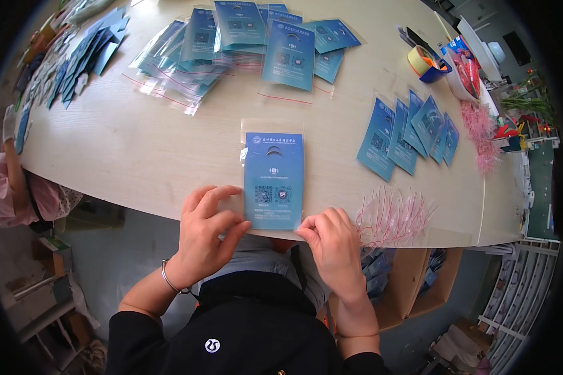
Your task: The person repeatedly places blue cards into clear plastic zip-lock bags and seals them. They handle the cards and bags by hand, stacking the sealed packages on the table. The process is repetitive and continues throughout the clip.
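Note:
A blue printed card (273, 169) with a curved cutout near its top lies flat in a clear plastic bag (272, 125) at the table's near edge. The thumb and index finger of my left hand (209, 222) close together at the bag's lower left corner, while its other fingers bend along the left side. At the lower right corner, my right hand (333, 240) pinches the bag between thumb and index finger. Just right of that hand lies a heap of clear bags (394, 215) with red strips.
Bagged blue cards (288, 59) lie piled at the back. Several blue cards (376, 139) fan out at right, near a tape dispenser (428, 65) and pink shredded filler (478, 137). Cardboard boxes (413, 294) stand below the table. Another person's gloved hand (9, 123) is at far left.

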The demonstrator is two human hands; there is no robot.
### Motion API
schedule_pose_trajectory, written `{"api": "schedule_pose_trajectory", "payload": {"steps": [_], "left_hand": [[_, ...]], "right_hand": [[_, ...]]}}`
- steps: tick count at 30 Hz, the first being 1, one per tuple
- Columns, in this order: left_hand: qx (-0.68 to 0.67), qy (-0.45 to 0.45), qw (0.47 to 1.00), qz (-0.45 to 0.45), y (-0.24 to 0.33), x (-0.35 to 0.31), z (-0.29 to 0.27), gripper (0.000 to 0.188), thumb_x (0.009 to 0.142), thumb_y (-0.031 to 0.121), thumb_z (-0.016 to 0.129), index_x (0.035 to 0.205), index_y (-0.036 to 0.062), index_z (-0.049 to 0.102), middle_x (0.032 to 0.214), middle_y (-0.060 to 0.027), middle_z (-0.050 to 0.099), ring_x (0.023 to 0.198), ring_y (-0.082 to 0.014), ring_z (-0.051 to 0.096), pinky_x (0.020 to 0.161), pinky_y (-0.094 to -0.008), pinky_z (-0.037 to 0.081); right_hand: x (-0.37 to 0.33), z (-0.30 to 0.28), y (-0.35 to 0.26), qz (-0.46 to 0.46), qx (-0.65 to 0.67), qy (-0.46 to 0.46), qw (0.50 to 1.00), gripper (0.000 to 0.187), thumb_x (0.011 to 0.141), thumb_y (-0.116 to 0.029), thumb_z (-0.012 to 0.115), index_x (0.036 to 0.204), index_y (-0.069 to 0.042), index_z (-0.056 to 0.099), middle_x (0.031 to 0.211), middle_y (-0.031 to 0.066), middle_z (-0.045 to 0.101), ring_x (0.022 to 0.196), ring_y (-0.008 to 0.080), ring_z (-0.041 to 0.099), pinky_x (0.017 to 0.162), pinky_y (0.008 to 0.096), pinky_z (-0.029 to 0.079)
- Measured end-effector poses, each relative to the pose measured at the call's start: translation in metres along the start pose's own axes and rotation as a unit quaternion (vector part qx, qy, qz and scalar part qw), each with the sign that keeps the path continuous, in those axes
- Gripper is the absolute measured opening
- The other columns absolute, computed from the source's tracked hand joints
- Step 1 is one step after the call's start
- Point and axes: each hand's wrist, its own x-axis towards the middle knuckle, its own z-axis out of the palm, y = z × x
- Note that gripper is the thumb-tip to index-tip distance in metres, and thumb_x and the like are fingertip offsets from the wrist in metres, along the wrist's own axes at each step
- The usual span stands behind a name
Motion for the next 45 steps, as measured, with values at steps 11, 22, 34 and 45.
{"api": "schedule_pose_trajectory", "payload": {"steps": [11,22,34,45], "left_hand": [[-0.016,-0.001,0.999,-0.033,0.001,-0.003,-0.001,0.015,0.07,0.003,0.08,0.076,0.005,0.067,0.119,-0.0093,0.067,0.109,-0.0322,0.056,0.092,-0.0414,0.047],[-0.04,-0.005,0.999,-0.03,-0.002,-0.003,-0.002,0.015,0.071,0.001,0.079,0.077,0.0046,0.066,0.118,-0.0096,0.067,0.109,-0.0334,0.057,0.093,-0.0416,0.047],[-0.007,0.031,0.998,-0.056,0.004,-0.003,0.003,0.014,0.073,0.004,0.077,0.077,0.0051,0.064,0.117,-0.0144,0.059,0.1,-0.0324,0.054,0.086,-0.0411,0.044],[0.049,0.01,0.996,-0.079,0.009,0.003,0.0,0.014,0.075,0.007,0.076,0.074,0.0065,0.062,0.108,-0.012,0.057,0.097,-0.0308,0.053,0.088,-0.0413,0.041]], "right_hand": [[0.005,0.001,0.009,-0.096,0.032,0.033,0.994,0.02,0.075,-0.013,0.08,0.08,-0.007,0.062,0.077,0.0049,0.056,0.076,0.0264,0.056,0.067,0.0394,0.046],[0.009,0.007,0.014,-0.137,-0.016,0.054,0.989,0.02,0.077,-0.014,0.078,0.079,-0.007,0.06,0.08,0.0049,0.054,0.076,0.0265,0.053,0.068,0.0381,0.044],[0.018,-0.003,-0.002,0.002,0.024,-0.03,0.999,0.019,0.084,-0.015,0.075,0.078,-0.002,0.062,0.08,0.0084,0.057,0.082,0.0294,0.052,0.075,0.0412,0.044],[0.019,-0.003,-0.012,0.123,0.072,-0.007,0.99,0.017,0.078,-0.006,0.077,0.078,-0.002,0.061,0.08,0.0082,0.057,0.078,0.0257,0.054,0.071,0.0389,0.045]]}}
